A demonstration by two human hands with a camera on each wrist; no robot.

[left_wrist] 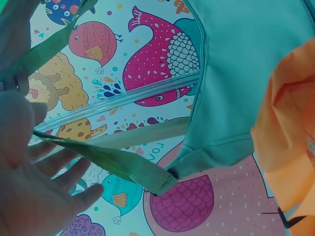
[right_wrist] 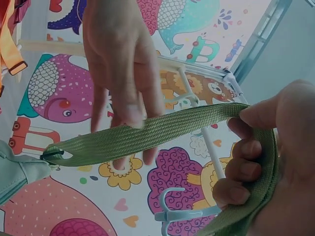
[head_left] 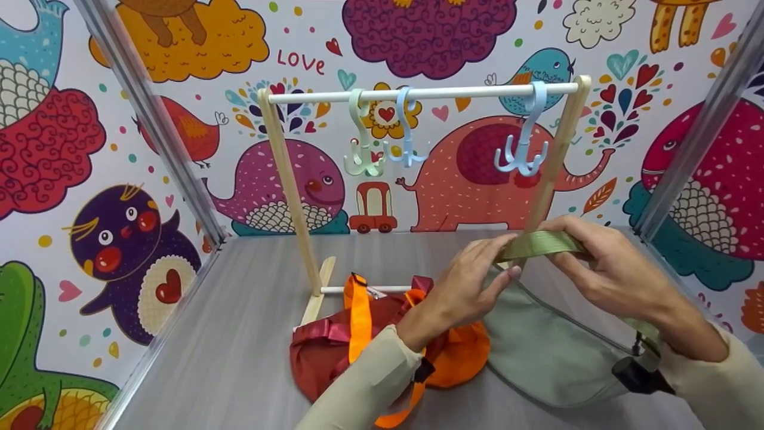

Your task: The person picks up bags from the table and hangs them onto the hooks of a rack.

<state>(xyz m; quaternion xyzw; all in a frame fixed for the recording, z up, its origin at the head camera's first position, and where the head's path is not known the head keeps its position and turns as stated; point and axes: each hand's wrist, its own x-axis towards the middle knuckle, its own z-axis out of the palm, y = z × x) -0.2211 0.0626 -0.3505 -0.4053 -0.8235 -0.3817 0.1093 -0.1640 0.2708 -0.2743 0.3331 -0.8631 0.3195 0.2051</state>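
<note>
Cream sleeves [head_left: 367, 385] reach forward. The right hand [head_left: 612, 269], fingers curled, grips a green strap [head_left: 540, 244]; the left hand [head_left: 462, 286], fingers extended and thumb apart, straddles that strap. Below both hands is the strap's grey-green bag [head_left: 549, 349]; 3 hooks [head_left: 523, 156] hang beyond them.

Red bag [head_left: 315, 361] partly hidden behind a sleeve [head_left: 370, 382], right wrist view cropping green bag [right_wrist: 15, 172] and, seemingly, its strap [right_wrist: 113, 142]

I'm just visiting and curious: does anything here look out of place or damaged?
Nothing is visibly spilled or damaged. Only the red bag and orange bag look untidy, heaped together by the rack, straps sprawling.
</note>
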